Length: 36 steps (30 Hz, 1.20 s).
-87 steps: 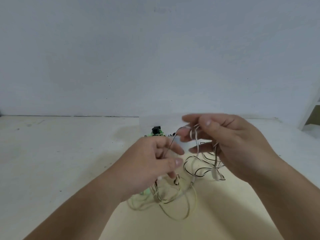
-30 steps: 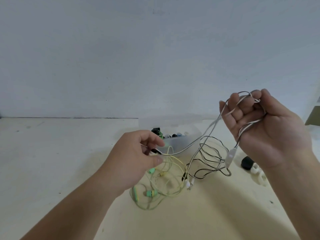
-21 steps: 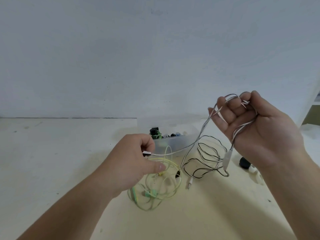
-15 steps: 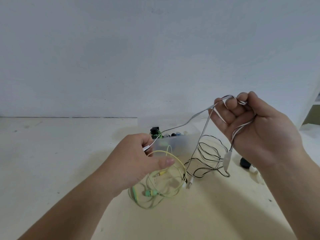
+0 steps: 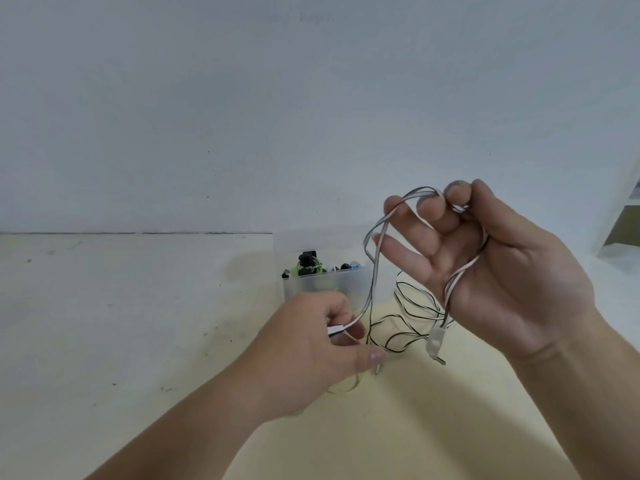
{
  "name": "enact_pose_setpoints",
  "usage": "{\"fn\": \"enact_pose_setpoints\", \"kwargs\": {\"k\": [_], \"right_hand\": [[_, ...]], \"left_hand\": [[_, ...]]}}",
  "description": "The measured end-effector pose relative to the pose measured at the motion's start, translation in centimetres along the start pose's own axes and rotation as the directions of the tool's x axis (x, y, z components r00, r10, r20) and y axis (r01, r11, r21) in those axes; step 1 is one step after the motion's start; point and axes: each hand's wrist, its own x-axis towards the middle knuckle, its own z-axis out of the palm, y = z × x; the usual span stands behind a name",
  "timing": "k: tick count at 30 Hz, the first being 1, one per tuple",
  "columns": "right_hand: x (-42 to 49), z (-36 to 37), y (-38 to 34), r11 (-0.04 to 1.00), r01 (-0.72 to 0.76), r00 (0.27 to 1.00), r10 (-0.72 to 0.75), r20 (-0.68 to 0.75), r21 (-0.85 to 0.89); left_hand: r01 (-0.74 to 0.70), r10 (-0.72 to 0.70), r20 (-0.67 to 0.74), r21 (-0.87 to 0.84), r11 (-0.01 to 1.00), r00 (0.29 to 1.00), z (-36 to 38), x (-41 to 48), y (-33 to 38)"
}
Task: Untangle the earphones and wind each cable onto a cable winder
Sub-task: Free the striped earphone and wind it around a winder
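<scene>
Cable: The white earphone cable [image 5: 373, 271], flat as ribbon and dark along its edges, hangs right of centre in a slack curve strung between two raised hands.
Right hand: The right hand [image 5: 502, 271], palm to the camera at centre right, pinches the cable between thumb and curled forefinger. The other fingers [image 5: 408, 237] are spread, and the cable loops over them, then crosses the palm towards the wrist.
Left hand: The left hand [image 5: 311, 348], lower and just left of centre, pinches the cable's end by a short white tip between thumb and fingers. The two hands are apart, joined only by the cable.
Inline remote: A small oblong white inline remote [image 5: 434, 341] dangles on the cable below the right palm.
Loops: The rest of the cable lies in loose dark-edged loops [image 5: 408, 313] on the tabletop between the hands, partly hidden behind the right hand.
Second cable: A thin yellow-green cable [image 5: 346, 388] curls out from under the left hand, which covers most of it.
Box: A frosted, translucent plastic box [image 5: 325, 285], rectangular, stands at the back of the table just beyond the left hand. Black and green pieces show above its rim, too small to identify.
Table: The table [image 5: 138, 323] is matte cream, scuffed and flecked with dark specks.
Wall: A plain pale grey wall [image 5: 242, 116] fills the upper half of the frame.
Right edge: White-painted furniture [image 5: 623, 216] cuts into the frame at centre right.
</scene>
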Motion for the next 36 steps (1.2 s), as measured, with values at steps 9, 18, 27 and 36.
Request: {"fn": "enact_pose_setpoints", "kwargs": {"k": [9, 18, 27, 36], "right_hand": [[-0.2, 0.5, -1.8, 0.984, 0.153, 0.967, -0.129, -0.221, 0.094], [0.3, -0.1, -2.2, 0.96, 0.231, 0.948, -0.184, -0.26, 0.159], [0.5, -0.3, -2.0, 0.962, 0.23, 0.934, -0.176, -0.312, 0.147], [0.2, -0.1, -2.2, 0.96, 0.214, 0.952, -0.164, -0.259, 0.178]], "left_hand": [[0.07, -0.084, -0.131, -0.103, 0.992, 0.988, -0.2, 0.2, 0.2], [0.16, -0.194, -0.069, -0.336, 0.928, 0.979, -1.5, 0.4, -0.1], [0.236, -0.291, -0.046, -0.468, 0.852, 0.956, -1.5, 0.5, 0.8], [0.359, -0.389, 0.105, -0.649, 0.67, 0.915, -1.2, 0.2, 1.0]]}}
